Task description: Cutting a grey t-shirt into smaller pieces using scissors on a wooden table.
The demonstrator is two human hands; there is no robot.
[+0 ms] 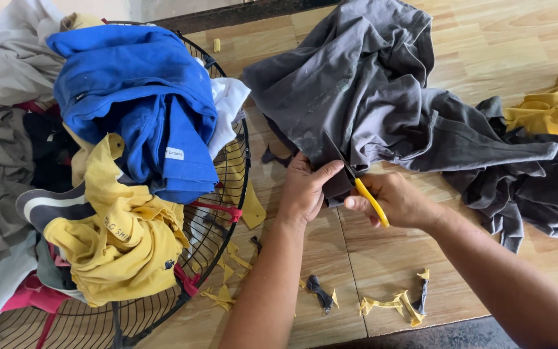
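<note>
A crumpled dark grey garment [369,97] lies spread over the wooden table [498,52]. My left hand [305,190] pinches its lower edge near the table's middle. Right beside it, my right hand [395,200] grips yellow-handled scissors [371,199], whose blades point up into the grey cloth and are mostly hidden by it. Small yellow and dark fabric scraps [392,304] lie on the table in front of my hands.
A round black wire fan guard [224,213] at left is heaped with clothes: a blue shirt [143,97], a yellow shirt [124,239], grey and white pieces. Another yellow cloth [557,110] lies at the right edge. The table's front edge runs just below the scraps.
</note>
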